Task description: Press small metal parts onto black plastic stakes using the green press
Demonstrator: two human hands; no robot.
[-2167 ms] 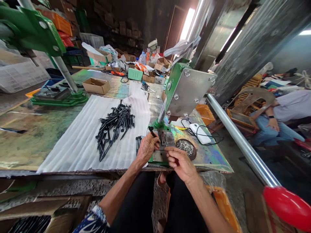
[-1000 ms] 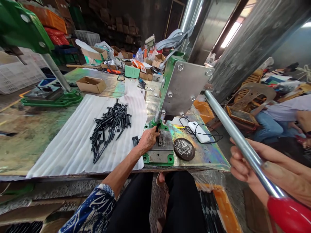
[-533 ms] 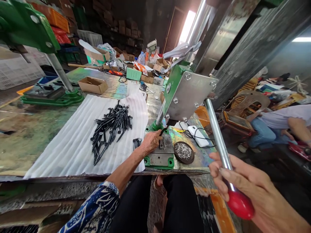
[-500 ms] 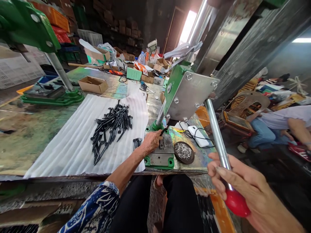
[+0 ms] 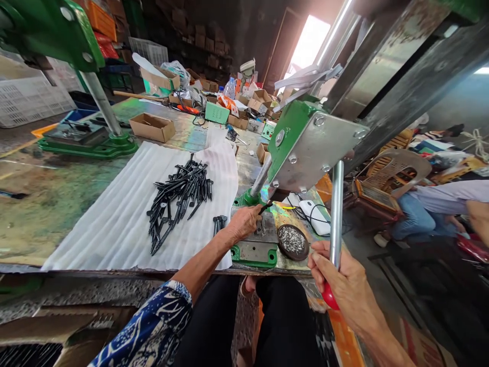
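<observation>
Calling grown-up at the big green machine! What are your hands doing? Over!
Left hand: black peg pinched above the die plate. Right hand: wrapped round the steel press lever, red knob below. Dish of metal pins beside the plate.

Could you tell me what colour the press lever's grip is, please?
The lever grip is red, best seen in the head view.

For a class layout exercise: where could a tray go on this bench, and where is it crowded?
Bare worktop lies left of the white foam sheet. The sheet has room beside the black spikes. Crowded: the green press base, with left hand, dish of pins and power bank.
</observation>
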